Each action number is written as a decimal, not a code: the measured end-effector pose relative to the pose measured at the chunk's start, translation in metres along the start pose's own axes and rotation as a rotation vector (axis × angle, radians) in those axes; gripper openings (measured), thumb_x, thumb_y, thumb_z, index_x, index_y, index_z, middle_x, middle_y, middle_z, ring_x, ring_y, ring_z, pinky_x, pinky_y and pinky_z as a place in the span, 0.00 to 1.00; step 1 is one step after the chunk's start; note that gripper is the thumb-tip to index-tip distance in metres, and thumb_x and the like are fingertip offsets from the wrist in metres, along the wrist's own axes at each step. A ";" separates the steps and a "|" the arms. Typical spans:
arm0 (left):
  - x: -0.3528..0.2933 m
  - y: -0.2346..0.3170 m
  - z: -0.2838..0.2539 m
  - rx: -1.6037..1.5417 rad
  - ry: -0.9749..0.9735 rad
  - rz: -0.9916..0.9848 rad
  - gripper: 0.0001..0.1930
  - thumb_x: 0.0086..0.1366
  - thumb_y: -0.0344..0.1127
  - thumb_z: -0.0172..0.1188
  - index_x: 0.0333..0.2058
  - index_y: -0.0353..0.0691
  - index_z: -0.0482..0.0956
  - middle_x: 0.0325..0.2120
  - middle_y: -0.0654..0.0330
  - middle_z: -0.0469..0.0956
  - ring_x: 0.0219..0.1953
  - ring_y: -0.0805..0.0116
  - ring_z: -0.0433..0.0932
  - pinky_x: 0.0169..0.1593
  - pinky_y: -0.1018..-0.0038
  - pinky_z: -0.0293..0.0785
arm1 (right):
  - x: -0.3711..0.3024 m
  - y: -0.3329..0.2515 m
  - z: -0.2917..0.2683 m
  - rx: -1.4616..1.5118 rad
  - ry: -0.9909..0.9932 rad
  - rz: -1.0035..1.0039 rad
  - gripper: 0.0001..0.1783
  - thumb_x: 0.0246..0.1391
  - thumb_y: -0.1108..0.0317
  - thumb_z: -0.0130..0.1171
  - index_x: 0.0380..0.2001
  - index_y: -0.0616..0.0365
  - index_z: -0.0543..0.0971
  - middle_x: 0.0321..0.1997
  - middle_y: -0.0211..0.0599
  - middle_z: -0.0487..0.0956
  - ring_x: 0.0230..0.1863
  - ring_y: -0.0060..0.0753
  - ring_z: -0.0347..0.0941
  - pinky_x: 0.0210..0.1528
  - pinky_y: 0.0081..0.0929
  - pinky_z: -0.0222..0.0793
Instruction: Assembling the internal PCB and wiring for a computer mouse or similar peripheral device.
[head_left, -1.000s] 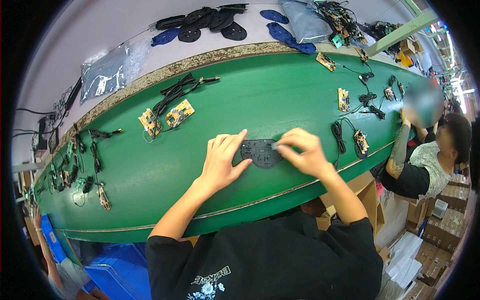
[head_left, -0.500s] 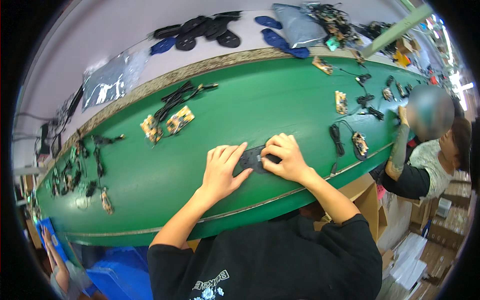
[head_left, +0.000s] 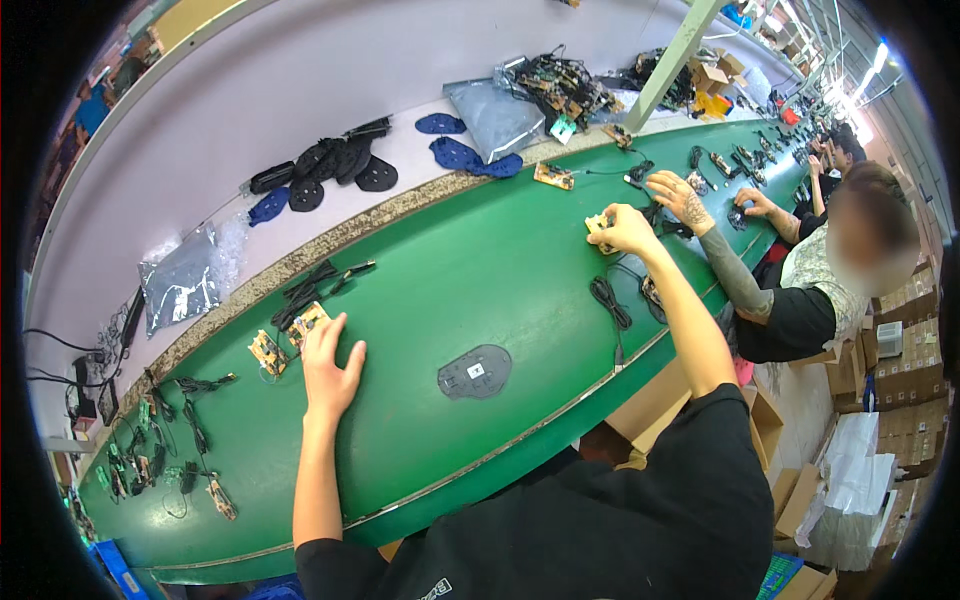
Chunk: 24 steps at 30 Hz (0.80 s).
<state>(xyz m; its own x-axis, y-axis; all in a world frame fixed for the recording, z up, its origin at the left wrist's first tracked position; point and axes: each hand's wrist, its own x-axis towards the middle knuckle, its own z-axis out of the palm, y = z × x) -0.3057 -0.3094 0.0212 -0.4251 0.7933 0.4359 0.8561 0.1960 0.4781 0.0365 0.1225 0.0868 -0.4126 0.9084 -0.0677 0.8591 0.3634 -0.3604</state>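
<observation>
A flat black mouse base (head_left: pixel 492 362) lies on the green bench with a small pale square at its middle, and neither hand touches it. Off to the left, my left hand (head_left: pixel 328 368) is open, its fingers stretched over the near edge of a yellow circuit board (head_left: pixel 308 318). Beside that board is a second circuit board (head_left: pixel 267 352), with black cables (head_left: pixel 305 290) behind them. My right hand (head_left: pixel 632 232) reaches far right, with thumb and fingers closed on the edge of another yellow circuit board (head_left: pixel 598 238); the fingers partly cover this board.
A co-worker's hand (head_left: pixel 682 200) is close beyond my right hand. A coiled black cable (head_left: pixel 610 302) lies near the bench's front edge. Black and blue mouse shells (head_left: pixel 325 165), a grey plastic bag (head_left: pixel 500 118) and heaped boards rest on the back ledge. Wired boards (head_left: pixel 140 460) fill the left end.
Both hands have let go of the mouse base and moved apart, the left to the boards at left, the right to a board at right. The view has shifted and tilted.
</observation>
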 end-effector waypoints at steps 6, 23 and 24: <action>-0.007 0.026 -0.003 -0.256 0.062 -0.101 0.25 0.59 0.33 0.69 0.55 0.35 0.78 0.51 0.49 0.77 0.55 0.52 0.75 0.61 0.61 0.68 | -0.033 -0.084 -0.099 0.613 0.257 -0.545 0.24 0.41 0.66 0.76 0.34 0.55 0.70 0.32 0.28 0.76 0.34 0.18 0.71 0.37 0.23 0.70; -0.042 0.128 -0.047 -0.769 -0.586 -0.031 0.11 0.65 0.34 0.66 0.41 0.33 0.83 0.28 0.57 0.81 0.26 0.64 0.77 0.32 0.70 0.72 | -0.262 -0.105 0.041 0.598 -0.327 -0.438 0.07 0.58 0.69 0.64 0.36 0.63 0.82 0.28 0.34 0.80 0.32 0.25 0.74 0.36 0.28 0.69; -0.050 0.135 -0.046 -0.784 -0.616 -0.065 0.11 0.65 0.34 0.66 0.41 0.33 0.83 0.28 0.57 0.81 0.26 0.64 0.77 0.32 0.70 0.72 | -0.274 -0.098 0.048 0.446 -0.288 -0.493 0.09 0.57 0.68 0.66 0.38 0.62 0.81 0.28 0.36 0.79 0.33 0.36 0.76 0.39 0.32 0.70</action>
<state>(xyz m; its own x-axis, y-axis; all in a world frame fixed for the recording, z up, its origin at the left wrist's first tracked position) -0.1830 -0.3491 0.0992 -0.0473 0.9985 0.0258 0.3068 -0.0101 0.9517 0.0507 -0.1721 0.0964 -0.8364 0.5478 -0.0198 0.3728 0.5419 -0.7532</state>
